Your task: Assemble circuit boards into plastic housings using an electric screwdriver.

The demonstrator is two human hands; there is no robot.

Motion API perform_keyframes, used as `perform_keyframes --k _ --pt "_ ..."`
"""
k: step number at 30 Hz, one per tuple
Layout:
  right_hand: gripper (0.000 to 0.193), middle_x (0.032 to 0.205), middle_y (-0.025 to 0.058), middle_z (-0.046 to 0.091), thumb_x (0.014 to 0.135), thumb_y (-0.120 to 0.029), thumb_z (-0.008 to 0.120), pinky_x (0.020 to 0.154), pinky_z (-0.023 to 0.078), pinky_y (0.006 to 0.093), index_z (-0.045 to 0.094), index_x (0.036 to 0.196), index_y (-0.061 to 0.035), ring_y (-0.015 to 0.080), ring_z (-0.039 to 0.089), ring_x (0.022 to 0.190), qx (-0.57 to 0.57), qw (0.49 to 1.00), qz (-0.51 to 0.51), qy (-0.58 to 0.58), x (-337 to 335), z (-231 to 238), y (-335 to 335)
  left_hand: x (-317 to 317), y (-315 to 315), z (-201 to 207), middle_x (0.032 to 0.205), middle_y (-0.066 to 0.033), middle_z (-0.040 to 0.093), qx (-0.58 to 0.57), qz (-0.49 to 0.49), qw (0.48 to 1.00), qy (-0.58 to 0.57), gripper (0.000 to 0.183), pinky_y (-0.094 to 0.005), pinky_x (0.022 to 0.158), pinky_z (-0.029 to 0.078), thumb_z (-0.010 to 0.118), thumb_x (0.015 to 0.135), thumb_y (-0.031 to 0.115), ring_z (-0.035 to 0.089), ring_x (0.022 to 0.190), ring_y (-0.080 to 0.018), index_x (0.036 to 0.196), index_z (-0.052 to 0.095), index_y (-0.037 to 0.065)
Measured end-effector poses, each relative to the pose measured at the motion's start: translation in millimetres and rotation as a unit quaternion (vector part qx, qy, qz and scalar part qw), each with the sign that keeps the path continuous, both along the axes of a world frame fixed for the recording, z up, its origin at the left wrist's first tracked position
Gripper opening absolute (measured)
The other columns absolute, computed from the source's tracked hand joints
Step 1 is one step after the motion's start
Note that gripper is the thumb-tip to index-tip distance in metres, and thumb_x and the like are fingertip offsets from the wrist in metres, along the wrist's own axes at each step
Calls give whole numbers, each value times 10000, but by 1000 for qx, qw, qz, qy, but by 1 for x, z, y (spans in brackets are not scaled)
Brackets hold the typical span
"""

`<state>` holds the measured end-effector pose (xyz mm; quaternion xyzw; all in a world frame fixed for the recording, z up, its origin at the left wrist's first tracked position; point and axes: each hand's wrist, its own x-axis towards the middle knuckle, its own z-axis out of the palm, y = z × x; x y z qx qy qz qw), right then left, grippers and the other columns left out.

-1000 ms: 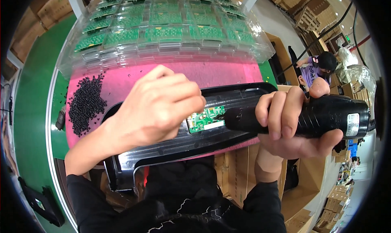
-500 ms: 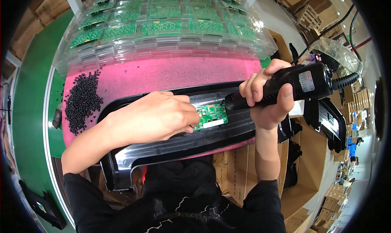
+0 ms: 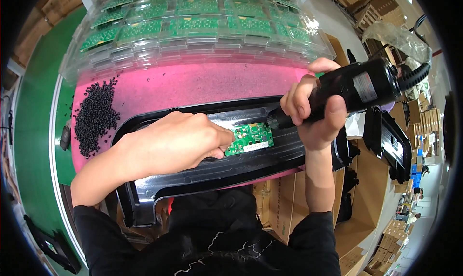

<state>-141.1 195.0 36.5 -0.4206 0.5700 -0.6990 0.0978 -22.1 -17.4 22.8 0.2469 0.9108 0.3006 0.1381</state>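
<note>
A long black plastic shell (image 3: 193, 177) lies across the pink mat with its hollow side up. Inside it is a green circuit board (image 3: 251, 136) with a white label strip along its near edge. My left hand (image 3: 185, 141) is closed at the board's left end, thumb and fingers pinched on it; the fingertips are partly hidden. A corded black electric screwdriver (image 3: 345, 93) is gripped in my right hand (image 3: 313, 113), tilted, its nose pointing left at the board's far right corner. Whether its bit touches a screw cannot be made out.
Black screws (image 3: 95, 117) are heaped on the pink mat (image 3: 193, 85) at the left. Stacked clear trays (image 3: 202, 47) of green boards stand at the back. An open cardboard box (image 3: 364, 199) sits at the right, near another black shell (image 3: 388, 143). The screwdriver's cord (image 3: 415, 77) runs off right.
The screwdriver's rear end has swung slightly to the right. More of the board's left part and its label shows beside my left hand. The whole view has shifted a little.
</note>
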Motion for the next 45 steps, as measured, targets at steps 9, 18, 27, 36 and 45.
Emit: perform_keyframes --k 9,18,27,36,45 --pt "574 599 16 484 938 -627 515 467 385 317 474 1143 -92 130 438 453 -201 971 43 -122 23 14 0 -3 0 -7 947 -126 716 36 19 997 62 181 -437 673 537 648 918 171 685 851 -347 1041 662 39" --pt "487 654 -19 487 949 -546 559 573 441 300 479 1128 -100 89 470 500 -253 961 72 -89 54 46 -1 -1 8 -6 866 -144 701 251 54 952 164 205 -393 663 548 774 823 119 691 786 -331 935 657 -8" --pt "552 664 -26 477 937 -634 524 573 420 293 500 1158 -129 99 457 507 -220 973 38 -59 54 38 -13 5 10 -4 833 -116 696 184 93 913 352 196 -377 636 549 781 748 46 677 757 -309 899 664 4" --pt "589 598 2 460 925 -655 504 482 370 287 457 1095 -93 107 386 430 -140 986 12 -95 47 29 -35 6 1 -3 777 -134 633 76 192 924 321 131 -420 627 513 696 775 -16 649 739 -343 884 628 9" --pt "567 585 18 458 929 -634 505 472 371 285 425 1086 -96 120 399 431 -77 996 22 -48 39 -1 -39 -3 0 -11 837 -160 607 62 275 911 302 75 -477 638 488 619 907 63 612 768 -410 945 577 14"
